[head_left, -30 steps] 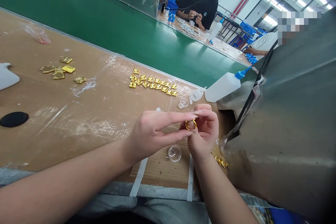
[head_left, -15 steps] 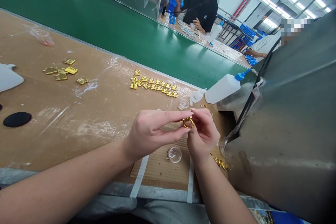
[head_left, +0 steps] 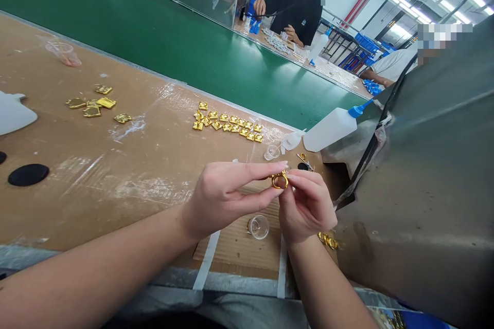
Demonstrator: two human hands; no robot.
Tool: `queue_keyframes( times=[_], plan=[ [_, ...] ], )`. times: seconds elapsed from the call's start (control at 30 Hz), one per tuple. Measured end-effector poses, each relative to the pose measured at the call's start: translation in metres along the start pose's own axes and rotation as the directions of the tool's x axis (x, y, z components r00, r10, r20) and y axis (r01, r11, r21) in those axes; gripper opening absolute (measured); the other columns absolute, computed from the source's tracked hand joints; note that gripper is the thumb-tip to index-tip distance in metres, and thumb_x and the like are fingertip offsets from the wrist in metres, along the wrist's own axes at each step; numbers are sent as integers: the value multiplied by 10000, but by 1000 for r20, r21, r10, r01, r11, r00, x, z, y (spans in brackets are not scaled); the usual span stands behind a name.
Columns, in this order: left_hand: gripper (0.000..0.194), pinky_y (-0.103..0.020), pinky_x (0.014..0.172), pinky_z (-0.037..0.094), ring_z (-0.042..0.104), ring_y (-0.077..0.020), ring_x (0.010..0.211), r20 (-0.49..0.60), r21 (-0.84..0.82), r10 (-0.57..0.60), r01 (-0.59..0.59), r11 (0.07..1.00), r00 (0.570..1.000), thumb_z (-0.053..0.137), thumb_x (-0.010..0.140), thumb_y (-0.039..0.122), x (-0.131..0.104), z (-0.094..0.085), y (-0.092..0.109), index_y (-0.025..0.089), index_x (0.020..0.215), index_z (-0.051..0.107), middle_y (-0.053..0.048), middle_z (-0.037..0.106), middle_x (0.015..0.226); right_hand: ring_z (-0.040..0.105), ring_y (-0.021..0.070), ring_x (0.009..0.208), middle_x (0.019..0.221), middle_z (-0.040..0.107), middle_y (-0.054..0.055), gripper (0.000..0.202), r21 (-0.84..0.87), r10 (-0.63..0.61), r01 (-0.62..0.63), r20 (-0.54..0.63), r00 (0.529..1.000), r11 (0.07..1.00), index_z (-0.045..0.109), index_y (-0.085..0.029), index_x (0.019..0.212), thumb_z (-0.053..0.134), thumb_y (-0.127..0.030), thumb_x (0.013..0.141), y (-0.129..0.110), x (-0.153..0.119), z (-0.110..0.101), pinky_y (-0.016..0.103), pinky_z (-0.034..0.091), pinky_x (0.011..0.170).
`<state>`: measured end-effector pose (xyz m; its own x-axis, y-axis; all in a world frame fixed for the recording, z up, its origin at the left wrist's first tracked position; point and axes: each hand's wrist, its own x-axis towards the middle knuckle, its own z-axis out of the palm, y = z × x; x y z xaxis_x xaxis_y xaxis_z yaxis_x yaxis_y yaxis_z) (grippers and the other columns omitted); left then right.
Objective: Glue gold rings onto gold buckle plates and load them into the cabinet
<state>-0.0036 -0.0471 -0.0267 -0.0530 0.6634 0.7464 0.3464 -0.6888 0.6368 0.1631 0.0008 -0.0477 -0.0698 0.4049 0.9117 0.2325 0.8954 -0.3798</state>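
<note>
Between the stretched thumb and fingers of my left hand (head_left: 231, 190) a gold ring (head_left: 280, 181) is pinched, its round band facing me and its decorated top partly under my fingertips. My right hand (head_left: 309, 203) is closed, with thumb and index fingertips at the ring's right side. A clear plastic cup (head_left: 258, 227) stands below my hands on a taped-down piece of cardboard (head_left: 231, 252). Several gold rings (head_left: 328, 240) lie right of my right forearm, and another gold ring (head_left: 302, 156) is beyond it, beside a black disc (head_left: 303, 166).
Gold square pieces (head_left: 227, 127) stand in rows near the green belt (head_left: 185, 36); more gold pieces (head_left: 92, 104) lie left. A white bottle with blue tip (head_left: 332, 131), a small bottle (head_left: 292, 140) and a metal panel (head_left: 420, 190) are at right. Co-workers (head_left: 295, 5) sit across the belt.
My right hand has shifted slightly right and turned, its fingertips drawn back from the ring's top to its side. My left hand keeps the ring nearly in place.
</note>
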Motion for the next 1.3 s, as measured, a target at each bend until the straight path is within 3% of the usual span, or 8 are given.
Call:
queue_keyframes(
  times=[0.2,0.53,0.7,0.87,1.07,1.3],
  plan=[
    [409,-280,802,697,806,-190,898,2,-18,-45,45,999,999,791,895,146,0,1,1,270,1282,738,-28,804,1139,721,187,841,974,749,42,379,56,66,-67,18,998,996,746,-271,1164,738,-27,875,-1,0,2,335,610,654],
    [352,-268,853,704,808,-180,882,-34,-197,-181,171,965,983,782,871,92,0,9,3,224,1197,785,-33,811,1108,668,189,861,1006,663,39,327,74,151,-156,77,986,985,725,-278,1118,691,-44,892,2,-2,2,366,589,692],
    [365,-269,890,694,805,-182,926,-5,-291,-225,214,933,974,767,862,52,-1,10,2,207,1191,786,-36,807,1133,658,179,916,1027,659,56,353,148,166,-174,62,984,974,715,-239,1161,671,-13,892,0,0,6,292,584,644],
    [347,-232,948,663,796,-175,982,39,-362,-326,318,877,944,770,869,65,-1,9,1,173,1199,776,-43,811,1120,654,171,942,1063,642,60,335,89,227,-239,120,966,967,733,-263,1192,664,-59,935,-1,2,5,263,611,626],
    [424,-289,1045,632,771,-207,1086,101,-366,-332,345,864,938,768,862,64,-2,9,-5,160,1274,739,-72,781,1217,655,181,967,1089,624,56,302,83,312,-328,164,936,941,756,-295,1175,691,-100,954,-1,5,1,277,630,593],
    [357,-253,1050,611,756,-186,1114,110,-345,-341,358,868,934,718,920,98,0,8,-6,166,1269,735,-64,773,1237,659,177,966,1105,629,55,329,47,279,-292,184,942,955,740,-299,1200,668,-81,965,2,4,-1,281,659,607]
  ],
)
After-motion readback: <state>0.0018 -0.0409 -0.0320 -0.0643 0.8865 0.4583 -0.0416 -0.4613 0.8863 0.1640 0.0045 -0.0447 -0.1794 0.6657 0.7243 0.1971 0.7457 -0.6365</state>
